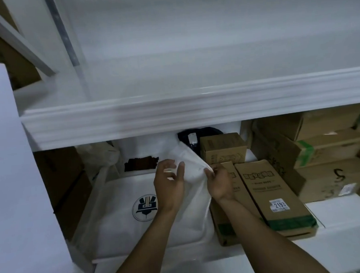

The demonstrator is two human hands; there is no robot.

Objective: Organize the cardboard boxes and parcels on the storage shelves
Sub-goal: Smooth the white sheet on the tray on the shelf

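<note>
Head cam, only view there is. Both hands are clamped on the same thing. The left hand [170, 182] has its fingers and thumb curled round a fold of a thin white bag [189, 167], and the right hand [220, 182] pinches the bag's edge just beside it, close together near frame center. The bag is lifted up off a big white parcel [121, 227] lying flat on the lower shelf [337, 211], at about 7 o'clock from the hands.

Readable stuff: the parcel has a round logo [145, 207], dark blue crest-type thing with characters in it, too small for me to read. At 4 o'clock a long cardboard box [267, 196] lies flat with a sticker [280, 205] that says "2193". The bold print on top is blurry, can't make it out. A small cardboard box [223, 148] stands behind it at 1 o'clock, printing unreadable. The stacked boxes [321, 149] at 3 o'clock have green tape, and one has a hand-scrawled squiggle like an "S".

Hard to see: a dark item [195, 135] is at the back, half hidden by the bag and the upper shelf [173, 111], can't tell what it is. A second long box sits under the right wrist, mostly covered. The stack is cut off by the right edge.
</note>
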